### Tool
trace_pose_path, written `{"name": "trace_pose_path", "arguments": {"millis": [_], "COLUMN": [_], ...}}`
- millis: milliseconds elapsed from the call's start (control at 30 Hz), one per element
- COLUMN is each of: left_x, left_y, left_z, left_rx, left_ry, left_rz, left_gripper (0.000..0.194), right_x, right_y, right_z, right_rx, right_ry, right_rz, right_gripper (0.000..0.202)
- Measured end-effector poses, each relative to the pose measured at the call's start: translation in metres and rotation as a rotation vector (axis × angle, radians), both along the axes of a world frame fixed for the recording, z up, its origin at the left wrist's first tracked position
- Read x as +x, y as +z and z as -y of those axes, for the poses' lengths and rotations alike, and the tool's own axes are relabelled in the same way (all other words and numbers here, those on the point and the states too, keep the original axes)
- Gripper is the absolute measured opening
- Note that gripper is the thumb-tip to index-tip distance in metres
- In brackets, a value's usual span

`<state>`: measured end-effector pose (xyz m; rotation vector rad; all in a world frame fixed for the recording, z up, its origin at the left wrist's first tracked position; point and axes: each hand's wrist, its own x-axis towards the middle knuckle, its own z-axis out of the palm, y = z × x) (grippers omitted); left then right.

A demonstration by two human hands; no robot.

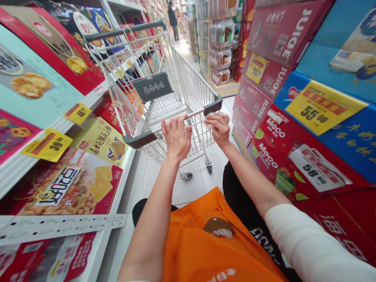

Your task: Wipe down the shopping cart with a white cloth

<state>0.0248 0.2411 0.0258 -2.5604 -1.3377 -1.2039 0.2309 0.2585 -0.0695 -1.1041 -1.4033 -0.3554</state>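
Observation:
A wire shopping cart (196, 113) with grey plastic corners stands in front of me, and its basket holds no goods that I can see. My left hand (177, 138) lies over the cart's near rim, back of the hand up, fingers extended and a little apart. Beside the right grey corner, my right hand (219, 127) has its fingers closed on a crumpled whitish cloth (209, 121). That cloth is pressed against the metal rim; the fingers cover most of it. An orange apron (199, 243) covers my lap.
Shelves of boxed snacks (67, 184) with yellow price tags line the left side. Stacked drink cartons (264, 90) rise close on the right. Cart wheels (186, 176) rest on the pale tile floor (147, 172). Far down the aisle stands a person in dark clothes (172, 19).

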Motion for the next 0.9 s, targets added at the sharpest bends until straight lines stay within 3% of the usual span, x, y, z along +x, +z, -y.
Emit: {"name": "trace_pose_path", "arguments": {"millis": [167,333,500,667,900], "left_x": [-0.001,-0.002,-0.003,-0.002,-0.003], "left_y": [-0.001,-0.001,-0.001,-0.001,-0.002], "left_z": [-0.007,-0.010,-0.013,-0.012,-0.014], "left_rx": [-0.001,0.016,-0.012,0.012,0.015], "left_ry": [0.001,0.020,0.014,0.019,0.009], "left_rz": [-0.005,0.003,-0.012,-0.019,-0.038], "left_gripper": [0.080,0.081,0.084,0.091,0.089], "right_x": [0.003,0.003,-0.002,0.001,-0.001], "right_y": [-0.013,-0.004,-0.017,-0.012,-0.019], "right_z": [0.001,-0.010,-0.011,-0.017,-0.011], "right_rx": [-0.059,0.074,-0.045,-0.033,-0.172], "right_ry": [0.099,0.001,0.011,-0.049,-0.054], "right_rz": [0.041,-0.034,-0.042,-0.110,-0.152], "right_gripper": [0.031,0.027,0.034,0.032,0.034]}}
